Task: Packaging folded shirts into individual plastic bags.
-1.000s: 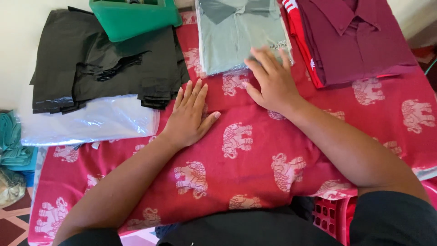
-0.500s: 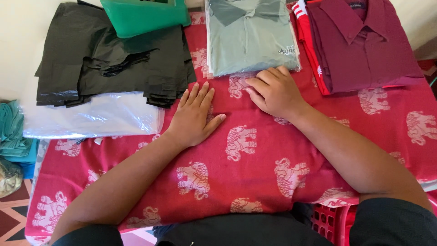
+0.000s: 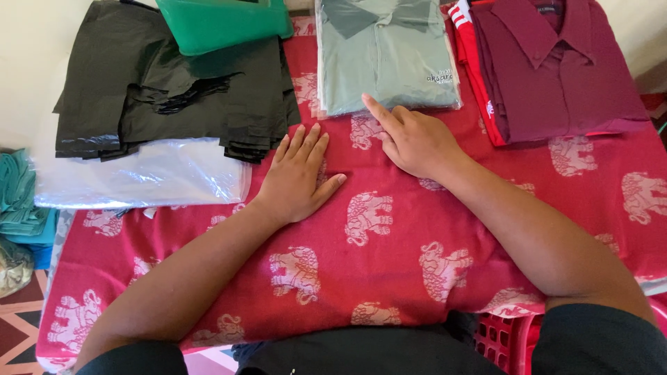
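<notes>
My left hand (image 3: 297,177) lies flat on the red cloth with pale elephant prints (image 3: 389,236), fingers spread and holding nothing. Beside it, my right hand (image 3: 411,140) rests on the cloth with the index finger stretched out and the other fingers curled. That fingertip touches the near edge of a folded grey-green shirt in a clear bag (image 3: 385,55).
Folded maroon shirts (image 3: 556,66) lie at the far right over a red garment (image 3: 469,48). A stack of black plastic bags (image 3: 167,90) and clear bags (image 3: 139,173) sits at the left, with a green tray (image 3: 222,24) on top. A red crate (image 3: 504,333) stands below.
My right hand drew back off the grey-green shirt to its near edge, curled, then stretched out the index finger. My left hand has stayed flat in place.
</notes>
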